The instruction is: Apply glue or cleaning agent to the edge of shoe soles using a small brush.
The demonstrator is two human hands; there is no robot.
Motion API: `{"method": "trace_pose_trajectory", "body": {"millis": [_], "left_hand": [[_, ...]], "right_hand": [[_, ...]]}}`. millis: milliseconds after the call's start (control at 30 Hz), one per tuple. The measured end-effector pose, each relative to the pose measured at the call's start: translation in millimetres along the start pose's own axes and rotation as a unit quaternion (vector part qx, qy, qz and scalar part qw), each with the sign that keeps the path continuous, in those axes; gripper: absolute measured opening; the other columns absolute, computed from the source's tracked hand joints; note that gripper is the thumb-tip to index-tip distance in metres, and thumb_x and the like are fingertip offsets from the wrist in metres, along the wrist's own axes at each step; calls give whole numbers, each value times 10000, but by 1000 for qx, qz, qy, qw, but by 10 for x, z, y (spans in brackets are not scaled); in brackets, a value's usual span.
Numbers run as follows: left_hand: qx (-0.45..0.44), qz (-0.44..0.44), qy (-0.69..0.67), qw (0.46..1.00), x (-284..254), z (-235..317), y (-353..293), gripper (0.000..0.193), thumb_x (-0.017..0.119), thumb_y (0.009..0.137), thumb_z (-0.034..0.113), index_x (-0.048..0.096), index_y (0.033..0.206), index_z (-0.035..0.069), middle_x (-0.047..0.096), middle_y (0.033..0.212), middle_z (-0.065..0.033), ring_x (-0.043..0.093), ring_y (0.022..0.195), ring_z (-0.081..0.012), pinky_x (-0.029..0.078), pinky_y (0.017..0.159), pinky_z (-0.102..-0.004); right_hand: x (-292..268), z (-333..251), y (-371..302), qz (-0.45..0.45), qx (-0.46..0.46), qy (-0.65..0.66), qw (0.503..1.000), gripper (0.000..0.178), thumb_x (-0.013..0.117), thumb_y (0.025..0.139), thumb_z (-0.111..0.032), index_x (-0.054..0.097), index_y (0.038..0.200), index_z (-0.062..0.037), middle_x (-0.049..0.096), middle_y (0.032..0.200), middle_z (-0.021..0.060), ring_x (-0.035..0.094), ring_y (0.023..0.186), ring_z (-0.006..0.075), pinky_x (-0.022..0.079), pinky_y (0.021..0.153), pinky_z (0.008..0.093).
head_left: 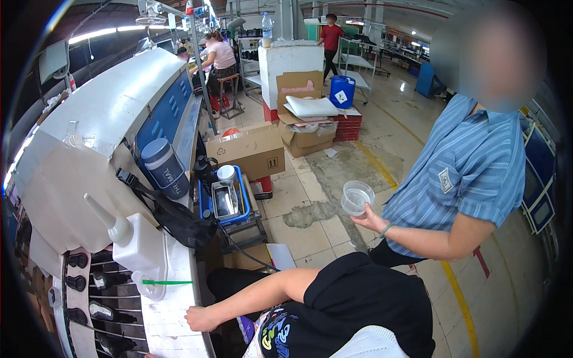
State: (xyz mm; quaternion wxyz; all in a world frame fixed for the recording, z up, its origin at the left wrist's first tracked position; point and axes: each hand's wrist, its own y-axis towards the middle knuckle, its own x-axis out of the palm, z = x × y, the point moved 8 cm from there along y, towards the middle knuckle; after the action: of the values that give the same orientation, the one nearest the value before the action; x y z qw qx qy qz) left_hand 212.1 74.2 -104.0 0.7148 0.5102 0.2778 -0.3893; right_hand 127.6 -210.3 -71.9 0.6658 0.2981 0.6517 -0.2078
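My right arm reaches left from a black sleeve, and my right hand (203, 319) rests with curled fingers at the edge of a white worktop (170, 319). Whatever it may hold is hidden. Only a sliver of skin, probably my left hand (150, 355), shows at the lower edge. Near my right hand, a green-handled brush (170, 282) lies across a small clear dish (149, 289). Behind it stands a white squeeze bottle (138, 247) with a long tilted nozzle. A co-worker in a blue striped shirt (456, 161) holds a round clear plastic tub (357, 198) over the aisle.
Dark shoe-shaped parts (107, 279) sit on a rod conveyor at left, by a large machine hood (107, 95). A blue-grey jug (164, 167), black strap bag (179, 221) and blue basket (246, 200) stand beyond. Cardboard boxes (253, 149) and a blue drum (342, 91) stand farther back.
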Motion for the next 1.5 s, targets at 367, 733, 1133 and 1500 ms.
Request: {"method": "trace_pose_trajectory", "body": {"millis": [367,733,1133,1500], "left_hand": [[55,17,55,997,361,-195,63,299,455,910,211,601,807,-30,574,834,-243,553,772,-420,453,642,-499],[-57,11,-29,998,206,-247,-16,329,425,939,194,568,880,-97,555,932,-277,508,900,-433,391,812,-475],[-136,58,-76,986,-482,400,-65,203,518,868,146,612,800,-20,562,897,-203,545,859,-369,428,759,-478],[-145,58,-69,985,-825,595,-84,270,585,873,295,652,808,42,549,845,-131,532,897,-311,416,778,-416]], "right_hand": [[181,25,138,4,-6,-34,999,138,636,640,-161,680,657,-32,646,679,120,600,758,272,432,580,383],[82,-315,88,-64,-24,-152,986,189,590,735,-194,721,752,-58,673,761,98,602,810,307,449,647,413],[-333,-669,-101,-145,-48,-214,965,245,587,770,-177,726,913,-35,690,907,183,611,930,399,421,745,559],[-562,-723,153,-123,-120,50,984,300,688,761,-286,681,880,-10,597,1053,205,590,947,310,506,734,403]]}}
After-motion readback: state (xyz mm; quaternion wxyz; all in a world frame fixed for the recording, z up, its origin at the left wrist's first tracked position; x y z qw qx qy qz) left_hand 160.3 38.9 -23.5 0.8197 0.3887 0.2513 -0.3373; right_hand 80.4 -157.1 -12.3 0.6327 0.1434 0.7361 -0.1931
